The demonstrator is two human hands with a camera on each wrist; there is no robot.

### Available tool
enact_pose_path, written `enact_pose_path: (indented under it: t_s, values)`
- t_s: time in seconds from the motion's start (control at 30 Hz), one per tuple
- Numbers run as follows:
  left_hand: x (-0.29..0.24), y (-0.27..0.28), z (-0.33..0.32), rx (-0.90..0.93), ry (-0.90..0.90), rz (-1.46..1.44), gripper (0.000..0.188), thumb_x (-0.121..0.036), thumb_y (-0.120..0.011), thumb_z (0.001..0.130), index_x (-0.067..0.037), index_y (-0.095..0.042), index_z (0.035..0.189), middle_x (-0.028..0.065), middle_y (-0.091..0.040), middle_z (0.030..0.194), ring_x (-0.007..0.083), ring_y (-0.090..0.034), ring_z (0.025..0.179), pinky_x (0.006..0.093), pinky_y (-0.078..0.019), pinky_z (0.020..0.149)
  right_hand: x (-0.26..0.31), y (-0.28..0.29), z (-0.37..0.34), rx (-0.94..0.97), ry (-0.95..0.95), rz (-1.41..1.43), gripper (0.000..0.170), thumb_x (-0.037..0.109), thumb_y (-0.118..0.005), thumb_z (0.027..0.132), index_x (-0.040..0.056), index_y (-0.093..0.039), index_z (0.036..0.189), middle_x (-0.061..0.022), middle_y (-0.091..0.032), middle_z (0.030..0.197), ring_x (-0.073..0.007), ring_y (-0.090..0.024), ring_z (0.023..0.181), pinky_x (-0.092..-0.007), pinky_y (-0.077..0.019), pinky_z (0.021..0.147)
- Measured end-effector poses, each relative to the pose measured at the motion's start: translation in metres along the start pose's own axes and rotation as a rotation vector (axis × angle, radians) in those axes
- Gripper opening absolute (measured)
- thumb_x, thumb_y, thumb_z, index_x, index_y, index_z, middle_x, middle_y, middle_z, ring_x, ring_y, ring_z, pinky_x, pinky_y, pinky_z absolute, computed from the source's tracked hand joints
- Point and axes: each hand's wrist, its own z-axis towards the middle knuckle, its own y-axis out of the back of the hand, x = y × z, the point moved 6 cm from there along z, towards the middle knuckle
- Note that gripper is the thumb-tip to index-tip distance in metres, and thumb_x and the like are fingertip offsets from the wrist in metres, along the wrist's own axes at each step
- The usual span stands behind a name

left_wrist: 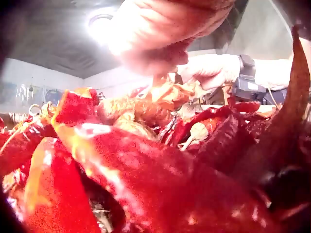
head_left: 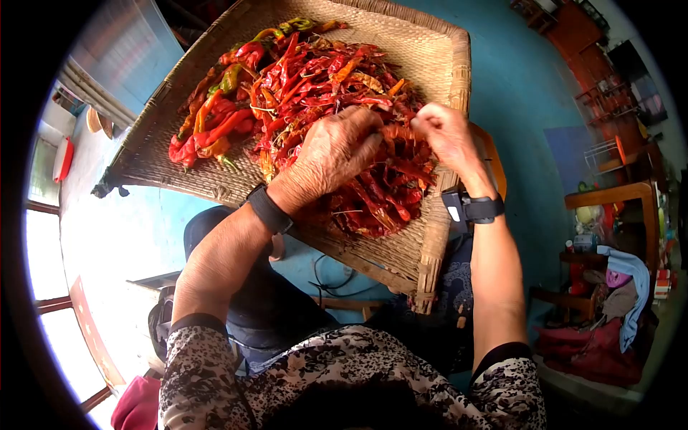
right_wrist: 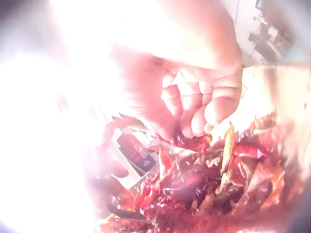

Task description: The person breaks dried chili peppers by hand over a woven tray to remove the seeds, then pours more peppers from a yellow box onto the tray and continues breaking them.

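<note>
A heap of wrinkled dried red peppers [head_left: 315, 79] lies in a woven tray [head_left: 430, 36]. Over its right part, my left hand [head_left: 340, 147] has its fingers curled round a dried pepper [head_left: 401, 132]. My right hand [head_left: 451, 140] is close beside it, thumb and fingers bent together at the pepper's other end. In the right wrist view, a dark red pepper [right_wrist: 189, 141] shows at the fingertips of the right hand [right_wrist: 184, 73]. The left wrist view has the left hand [left_wrist: 165, 29] above glossy red peppers [left_wrist: 146, 170]; the palm hides its grip.
Fresher red and green peppers [head_left: 215, 125] lie on the tray's left side. The tray's near corner [head_left: 424, 294] hangs above the person's lap. A dark cable [head_left: 333, 287] lies on the blue floor [head_left: 509, 86]. At the right stands a wooden chair [head_left: 609, 193] with cloths on it.
</note>
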Motion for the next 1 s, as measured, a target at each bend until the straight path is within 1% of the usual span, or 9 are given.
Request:
enact_pose_path:
  t_s: [0.13,0.27,0.37,0.47,0.57,0.67,0.8,0.9,1.0]
  values:
    - [0.005,0.003,0.004,0.09,0.433,-0.34,0.017,-0.017,-0.059,0.093,-0.001,-0.058,0.098,0.0063,-0.063,0.078,0.0125,-0.06,0.07,0.0296,-0.0493,0.063,0.009,0.061,-0.01,-0.275,0.029,0.087,0.015,0.019,-0.063,0.089,0.0042,-0.064,0.087,-0.0033,-0.066,0.079,-0.0107,-0.06,0.07,-0.0267,-0.0486,0.061]
    - [0.016,-0.006,0.004,0.113,0.435,-0.318,0.02,-0.021,-0.057,0.095,-0.002,-0.058,0.098,0.0049,-0.063,0.079,0.0101,-0.056,0.066,0.0278,-0.0478,0.06,-0.006,0.109,-0.028,-0.504,-0.042,0.159,0.019,0.019,-0.06,0.093,0.0016,-0.06,0.087,-0.004,-0.065,0.078,-0.0108,-0.062,0.071,-0.0239,-0.0488,0.061]
    - [0.02,-0.009,0.008,0.015,0.344,-0.28,0.015,-0.015,-0.06,0.09,-0.001,-0.059,0.095,0.0127,-0.063,0.069,0.0235,-0.063,0.061,0.0345,-0.0508,0.061,-0.04,0.139,-0.039,-0.469,-0.25,-0.311,0.021,0.019,-0.063,0.089,0.0027,-0.062,0.102,-0.008,-0.067,0.091,-0.0123,-0.062,0.072,-0.0261,-0.0503,0.063]
    - [0.02,-0.016,0.009,0.066,0.344,-0.276,0.015,-0.015,-0.059,0.09,-0.001,-0.06,0.095,0.0149,-0.065,0.073,0.0277,-0.066,0.066,0.0367,-0.0517,0.064,-0.032,0.128,-0.044,-0.526,-0.089,-0.721,0.033,0.018,-0.066,0.086,0.0059,-0.059,0.117,-0.015,-0.066,0.102,-0.0172,-0.063,0.073,-0.0299,-0.0521,0.068]
    - [0.014,-0.021,0.006,0.152,0.356,-0.261,0.019,-0.02,-0.057,0.094,-0.002,-0.059,0.099,0.0057,-0.061,0.075,0.0116,-0.056,0.065,0.0276,-0.048,0.061,-0.001,0.078,-0.033,-0.202,-0.062,-0.348,0.05,0.015,-0.069,0.083,0.0121,-0.053,0.13,-0.017,-0.06,0.117,-0.0188,-0.065,0.084,-0.0318,-0.0547,0.072]
    - [0.009,-0.024,0.007,0.142,0.245,-0.205,0.017,-0.017,-0.058,0.092,-0.001,-0.06,0.099,0.0084,-0.062,0.074,0.0155,-0.061,0.067,0.0306,-0.0495,0.063,0.05,0.017,-0.034,0.093,0.249,-0.216,0.048,0.012,-0.07,0.082,0.0091,-0.053,0.126,-0.0165,-0.059,0.109,-0.0243,-0.061,0.101,-0.0321,-0.0508,0.093]
    - [0.01,-0.025,0.004,0.209,0.231,-0.232,0.018,-0.017,-0.059,0.092,-0.001,-0.061,0.101,0.0106,-0.065,0.078,0.0186,-0.064,0.071,0.0328,-0.0507,0.065,0.053,-0.017,-0.027,0.137,0.305,-0.135,0.017,0.016,-0.068,0.086,0.0045,-0.055,0.086,-0.0115,-0.061,0.071,-0.0205,-0.062,0.067,-0.0392,-0.0453,0.056]
    - [0.009,-0.013,0.006,0.215,0.35,-0.229,0.019,-0.016,-0.059,0.092,-0.001,-0.061,0.102,0.0115,-0.065,0.079,0.0194,-0.064,0.072,0.0323,-0.0511,0.067,0.045,-0.012,-0.02,0.103,0.202,-0.113,0.016,0.017,-0.065,0.089,0.0048,-0.057,0.083,-0.0085,-0.057,0.061,-0.017,-0.057,0.055,-0.0347,-0.0436,0.048]
    - [0.019,-0.002,0.004,0.164,0.185,0.053,0.018,-0.015,-0.057,0.091,-0.002,-0.061,0.103,0.0145,-0.066,0.09,0.0293,-0.066,0.08,0.0374,-0.052,0.071,0.046,0.028,-0.017,-0.066,0.077,-0.28,0.019,0.023,-0.056,0.095,0.0074,-0.062,0.086,-0.006,-0.058,0.059,-0.0113,-0.052,0.047,-0.0286,-0.0404,0.042]
